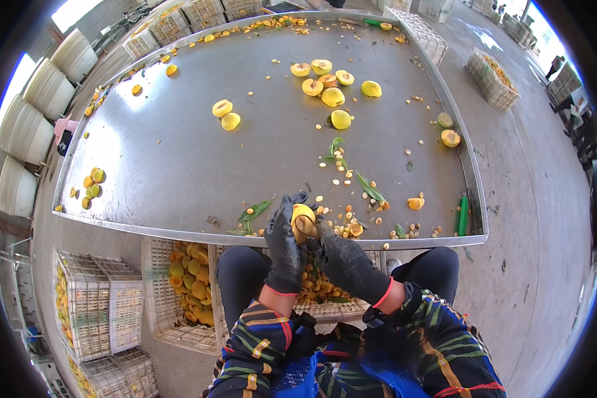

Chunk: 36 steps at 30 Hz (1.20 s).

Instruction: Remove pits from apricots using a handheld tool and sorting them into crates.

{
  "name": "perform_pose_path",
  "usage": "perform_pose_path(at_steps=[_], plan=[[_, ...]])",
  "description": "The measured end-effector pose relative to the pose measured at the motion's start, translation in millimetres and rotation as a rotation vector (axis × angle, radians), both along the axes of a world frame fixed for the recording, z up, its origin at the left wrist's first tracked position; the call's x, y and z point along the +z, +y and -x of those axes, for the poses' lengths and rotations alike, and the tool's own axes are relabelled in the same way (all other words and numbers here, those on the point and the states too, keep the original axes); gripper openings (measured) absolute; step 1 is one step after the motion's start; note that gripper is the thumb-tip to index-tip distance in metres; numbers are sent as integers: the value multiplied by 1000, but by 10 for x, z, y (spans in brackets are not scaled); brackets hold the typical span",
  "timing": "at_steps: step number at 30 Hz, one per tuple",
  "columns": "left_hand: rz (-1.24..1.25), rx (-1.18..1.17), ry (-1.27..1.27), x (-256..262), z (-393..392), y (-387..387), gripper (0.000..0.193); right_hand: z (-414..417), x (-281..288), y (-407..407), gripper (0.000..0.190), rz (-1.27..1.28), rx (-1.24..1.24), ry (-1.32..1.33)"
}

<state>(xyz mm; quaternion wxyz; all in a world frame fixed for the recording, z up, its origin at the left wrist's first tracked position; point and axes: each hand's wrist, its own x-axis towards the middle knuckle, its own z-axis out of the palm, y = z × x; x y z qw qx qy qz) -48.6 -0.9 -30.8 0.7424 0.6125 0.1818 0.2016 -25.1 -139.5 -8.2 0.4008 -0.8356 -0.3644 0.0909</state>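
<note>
My left hand (284,244), in a black glove, grips a yellow peach (303,213) just above the near rim of the metal table (189,174). My right hand (346,261), gloved too, is closed against the peach's right side. A thin curved tool (307,226) seems to lie on the peach's brownish cut face; its handle is hidden in my right fingers. Around my hands on the tabletop are loose peach pits (348,216), a small torn peach piece (355,229) and green leaves (255,211).
Peach halves (333,97) lie across the table, which has a raised metal rim (179,233). A green-handled tool (462,215) rests in the near right corner. Below, a plastic crate of peaches (166,303) stands left of my legs, another crate (328,312) between them. Stacked crates (102,303) stand further left.
</note>
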Motion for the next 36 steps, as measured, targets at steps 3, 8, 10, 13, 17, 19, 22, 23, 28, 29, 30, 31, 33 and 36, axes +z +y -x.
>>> perform_pose_path(at_steps=[3, 8, 10, 13, 17, 19, 22, 23, 28, 29, 30, 31, 33, 36], plan=[[-372, -48, -25, -12, 38, 52, 25, -35, 178, 3, 42, 102, 15, 77], [-112, -60, -39, 73, 4, 47, 36, -42, 43, 8, 43, 106, -11, 175], [-303, -74, -38, 132, -30, 65, 41, -52, -34, 73, 36, -266, -24, -41], [628, 15, -226, 182, -77, 75, 39, -173, 189, 30, 27, -447, -154, 983], [455, 4, -269, 235, -104, -71, 47, -123, 4, 56, 29, -617, -162, 1160], [439, -97, -213, 192, -114, -96, 45, -223, 50, 102, 31, -570, -247, 1139], [521, -110, -224, 183, -69, -140, 42, -307, 389, 16, 31, -498, -270, 1153], [643, -113, -224, 186, -47, -118, 41, -352, 320, 6, 31, -497, -270, 1150], [803, -176, 4, 158, -1, -166, 52, -499, -50, -34, 30, -516, -108, 743], [805, -179, 5, 166, -13, -160, 52, -520, -166, -58, 33, -554, -35, 543], [932, -243, -1, 174, -17, -118, 54, -524, -129, -52, 33, -554, -31, 544], [1059, -308, -7, 180, -23, -89, 56, -528, -81, -55, 31, -579, -88, 565], [1038, -282, -29, 181, -8, -42, 58, -498, 127, -75, 28, -604, -133, 593], [949, -225, -52, 194, -12, -21, 60, -437, 424, -155, 22, -453, -193, 945]])
